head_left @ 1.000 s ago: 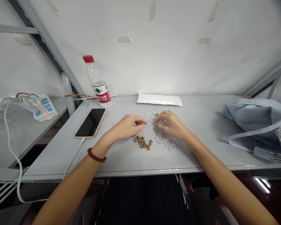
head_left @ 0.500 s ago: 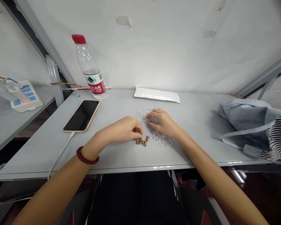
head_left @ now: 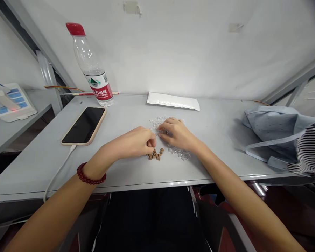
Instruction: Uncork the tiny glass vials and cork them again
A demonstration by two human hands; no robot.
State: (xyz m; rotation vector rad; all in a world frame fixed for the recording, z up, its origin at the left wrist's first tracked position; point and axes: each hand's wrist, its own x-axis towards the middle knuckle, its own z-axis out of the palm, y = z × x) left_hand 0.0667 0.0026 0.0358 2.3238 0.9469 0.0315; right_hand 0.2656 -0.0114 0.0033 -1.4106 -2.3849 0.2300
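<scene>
Fingers (head_left: 152,140) of my left hand (head_left: 137,141) curl at brown pieces (head_left: 154,154).
My right hand (head_left: 177,133) arches over clear pieces (head_left: 179,152); I can't tell what either grips.

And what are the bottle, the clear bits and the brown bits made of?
The bottle looks like glossy plastic: it's clear, with shiny streaks. The clear bits are probably smooth plastic, since they glint, though glass is possible. The brown bits look dull, without shine, perhaps dry food or wood; they're too small to tell.
</scene>
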